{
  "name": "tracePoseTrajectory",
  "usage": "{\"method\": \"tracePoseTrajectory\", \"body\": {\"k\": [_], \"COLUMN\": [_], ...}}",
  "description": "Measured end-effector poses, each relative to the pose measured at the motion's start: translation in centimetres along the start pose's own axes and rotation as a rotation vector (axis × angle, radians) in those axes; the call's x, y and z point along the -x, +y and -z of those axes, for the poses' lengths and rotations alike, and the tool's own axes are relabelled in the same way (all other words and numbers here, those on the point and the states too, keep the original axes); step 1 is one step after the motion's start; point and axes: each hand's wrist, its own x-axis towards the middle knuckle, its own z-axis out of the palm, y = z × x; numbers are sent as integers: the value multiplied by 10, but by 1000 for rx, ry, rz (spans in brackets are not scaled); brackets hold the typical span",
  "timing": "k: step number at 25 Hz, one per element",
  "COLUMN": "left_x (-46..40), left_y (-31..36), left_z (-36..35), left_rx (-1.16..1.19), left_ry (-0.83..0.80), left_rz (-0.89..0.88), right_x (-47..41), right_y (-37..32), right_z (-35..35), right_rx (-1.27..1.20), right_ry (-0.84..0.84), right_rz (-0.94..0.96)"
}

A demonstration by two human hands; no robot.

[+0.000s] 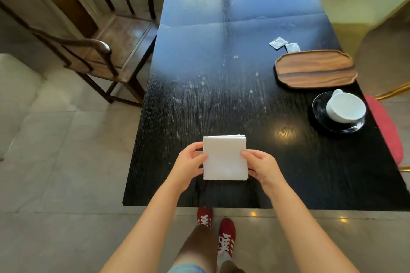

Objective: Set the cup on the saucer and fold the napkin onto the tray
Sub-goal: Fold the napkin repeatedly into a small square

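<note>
A white napkin [224,157], folded into a square, lies near the front edge of the black table [221,86]. My left hand [190,162] pinches its left edge and my right hand [259,165] pinches its right edge. At the right side of the table a white cup [346,106] sits on a dark glass saucer [319,115], handle pointing away from me. Beyond it lies an oval wooden tray [315,68] with nothing on it.
Two small silver sachets [284,44] lie just behind the tray. A dark wooden armchair [106,35] stands left of the table, a red-cushioned chair [386,131] at its right edge. My red shoes [217,232] stand on the tiled floor below the table's front edge.
</note>
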Motion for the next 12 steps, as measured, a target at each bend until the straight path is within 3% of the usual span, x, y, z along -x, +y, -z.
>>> {"method": "tracePoseTrajectory", "body": {"k": [6,12], "left_x": [-7,-21], "left_y": [36,42], "left_z": [-7,-15], "left_rx": [-40,-81], "left_ry": [27,8], "left_rz": [-111,-6], "right_x": [13,5], "right_y": [-39,-33], "right_z": [2,5], "right_rx": [100,109], "right_ry": [170,314], "right_rz": [151,23]}}
